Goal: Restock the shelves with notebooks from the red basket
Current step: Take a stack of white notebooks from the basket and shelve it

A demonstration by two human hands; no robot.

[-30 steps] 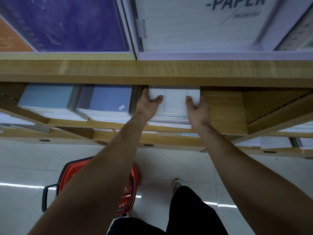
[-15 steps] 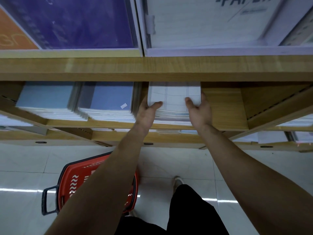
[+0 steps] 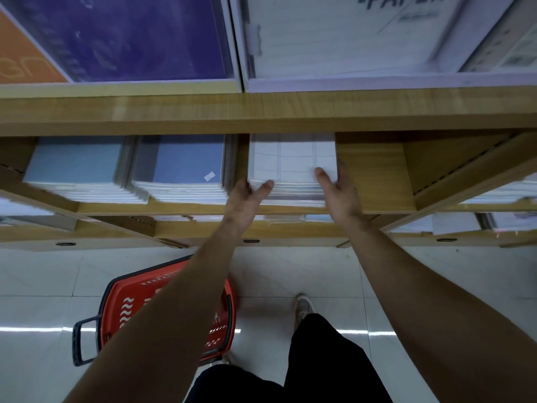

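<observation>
A stack of white ruled notebooks (image 3: 292,158) lies on the wooden shelf (image 3: 374,181), right of two blue stacks. My left hand (image 3: 247,199) grips the stack's front left corner, thumb on top. At the front right corner my right hand (image 3: 338,193) holds it the same way. The red basket (image 3: 128,303) stands on the floor below, partly hidden by my left forearm; its contents are not visible.
Two stacks of blue notebooks (image 3: 186,167) fill the shelf to the left. The upper shelf board (image 3: 261,112) overhangs the stack, with large paper pads on it. Bare shelf lies right of my hands, then a wooden divider (image 3: 430,170). My foot (image 3: 303,308) is on the tiled floor.
Both hands have slid back toward the stack's front edge, still holding it. The view has tilted down a little, showing more of the basket.
</observation>
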